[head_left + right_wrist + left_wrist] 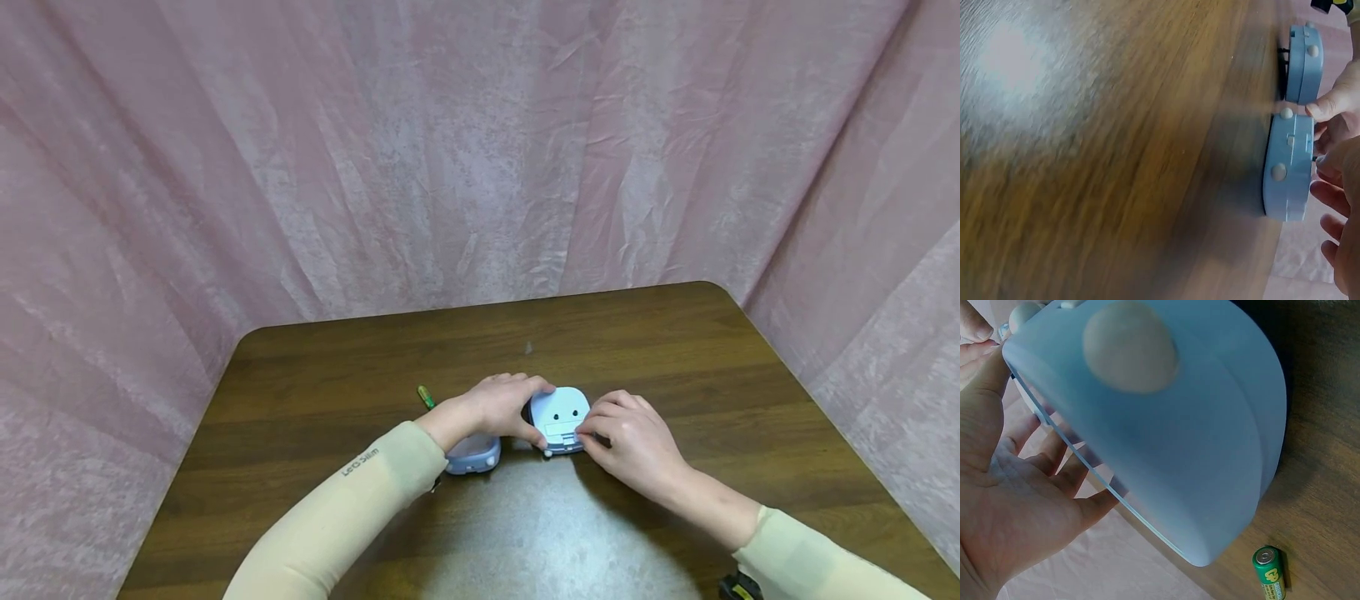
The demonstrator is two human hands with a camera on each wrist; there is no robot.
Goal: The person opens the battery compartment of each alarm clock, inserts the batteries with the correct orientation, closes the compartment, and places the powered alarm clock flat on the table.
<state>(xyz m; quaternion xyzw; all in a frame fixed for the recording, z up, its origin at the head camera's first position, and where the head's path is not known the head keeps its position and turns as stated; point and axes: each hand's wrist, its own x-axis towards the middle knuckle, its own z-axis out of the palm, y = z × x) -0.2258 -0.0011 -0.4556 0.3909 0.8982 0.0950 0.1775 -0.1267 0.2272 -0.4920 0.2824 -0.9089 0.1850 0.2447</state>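
A small light blue alarm clock [564,403] lies face down, its pale back with two black knobs turned up. My left hand [504,403] grips its left side, thumb along the lower edge and fingers at the upper edge. At the lower right corner of that back, by the battery compartment [558,429], the thumb and fingertips of my right hand [634,438] come together. What lies between those tips is hidden, so I cannot tell whether they pinch anything. Under my left wrist, a second blue clock [474,463] rests face up; it fills much of the left wrist view.
Beyond my left wrist, a green battery [426,396] lies on the brown wooden table [337,367]. Pink curtains [480,167] hang along the far edge and both sides. A dark device [738,586] sits on my right sleeve.
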